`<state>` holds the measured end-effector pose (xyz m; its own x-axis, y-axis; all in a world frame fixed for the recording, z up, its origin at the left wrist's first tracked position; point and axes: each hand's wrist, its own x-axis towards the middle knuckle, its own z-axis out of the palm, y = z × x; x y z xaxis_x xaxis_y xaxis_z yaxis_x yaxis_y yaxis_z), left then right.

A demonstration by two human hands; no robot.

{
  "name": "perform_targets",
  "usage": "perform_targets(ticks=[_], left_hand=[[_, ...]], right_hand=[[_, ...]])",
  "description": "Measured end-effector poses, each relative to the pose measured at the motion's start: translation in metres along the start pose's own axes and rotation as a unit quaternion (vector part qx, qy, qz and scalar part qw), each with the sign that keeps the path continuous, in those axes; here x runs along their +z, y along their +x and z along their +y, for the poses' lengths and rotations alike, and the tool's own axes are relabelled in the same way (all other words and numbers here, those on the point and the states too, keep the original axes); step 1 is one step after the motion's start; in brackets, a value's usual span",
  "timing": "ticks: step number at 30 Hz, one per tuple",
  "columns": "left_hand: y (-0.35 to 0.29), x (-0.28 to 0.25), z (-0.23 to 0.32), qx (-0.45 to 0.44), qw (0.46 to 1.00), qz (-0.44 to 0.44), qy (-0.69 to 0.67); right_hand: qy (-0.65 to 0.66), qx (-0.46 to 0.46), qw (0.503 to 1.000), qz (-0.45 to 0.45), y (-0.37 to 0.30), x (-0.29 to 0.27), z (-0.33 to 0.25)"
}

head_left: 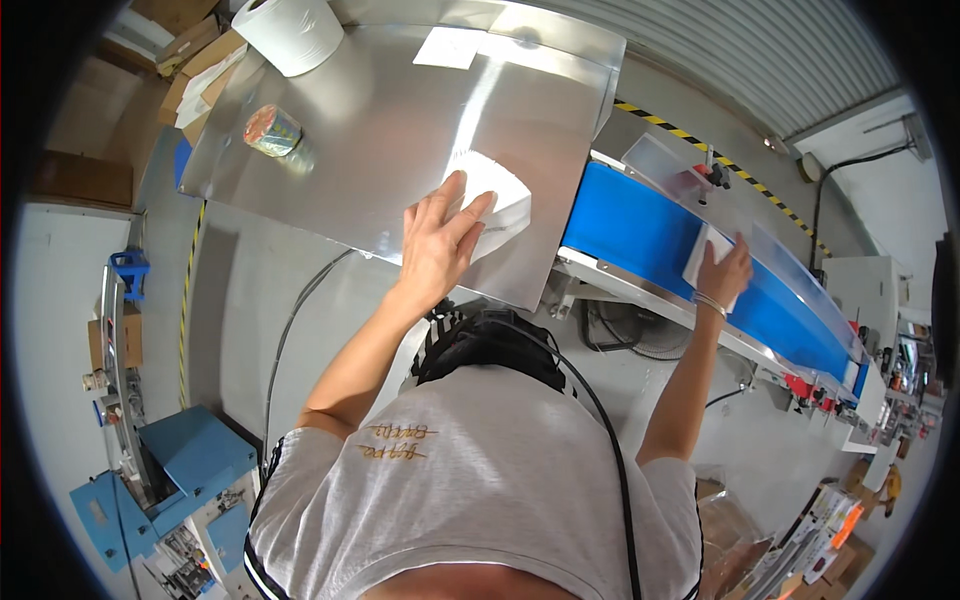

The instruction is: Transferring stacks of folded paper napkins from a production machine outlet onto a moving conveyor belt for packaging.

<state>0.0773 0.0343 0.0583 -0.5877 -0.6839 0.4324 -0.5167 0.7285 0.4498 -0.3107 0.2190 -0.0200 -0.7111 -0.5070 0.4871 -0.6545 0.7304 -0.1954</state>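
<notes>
A stack of thin white sheets or flat packets (505, 195) rests near the right front corner of the metal table. My left hand (435, 240) lies over its left side, fingers spread and touching the top. Over to the right, my right hand (724, 270) grips a flat white piece (696, 262) on the blue conveyor belt (630, 215). Part of that piece is hidden under the fingers, and I cannot tell whether it is a sheet or a packet.
On the metal table (370, 120) stand a big white roll (290, 35) and a roll of clear tape (272, 131); a white sheet (448, 47) lies at the back. A clear guard (800, 270) runs along the belt's far side. A black cable (290, 340) hangs left.
</notes>
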Motion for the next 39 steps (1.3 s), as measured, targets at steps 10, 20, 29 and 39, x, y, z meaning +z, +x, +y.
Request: perform_targets(ticks=[10,20,29,39], left_hand=[[0.002,0.0,-0.005,0.018,1.0,0.004,0.021],[0.002,-0.003,-0.003,0.011,1.0,0.0,0.015],[0.007,-0.01,-0.003,-0.054,0.998,0.008,-0.009],[0.006,-0.006,-0.012,-0.089,0.995,0.022,-0.029]], right_hand=[[0.505,-0.16,0.761,-0.374,-0.022,-0.038,-0.211],[0.568,-0.14,0.668,-0.459,-0.024,-0.029,-0.238],[0.512,-0.13,0.689,-0.497,-0.025,-0.038,-0.211],[0.28,0.17,0.929,-0.175,-0.002,0.008,0.003]])
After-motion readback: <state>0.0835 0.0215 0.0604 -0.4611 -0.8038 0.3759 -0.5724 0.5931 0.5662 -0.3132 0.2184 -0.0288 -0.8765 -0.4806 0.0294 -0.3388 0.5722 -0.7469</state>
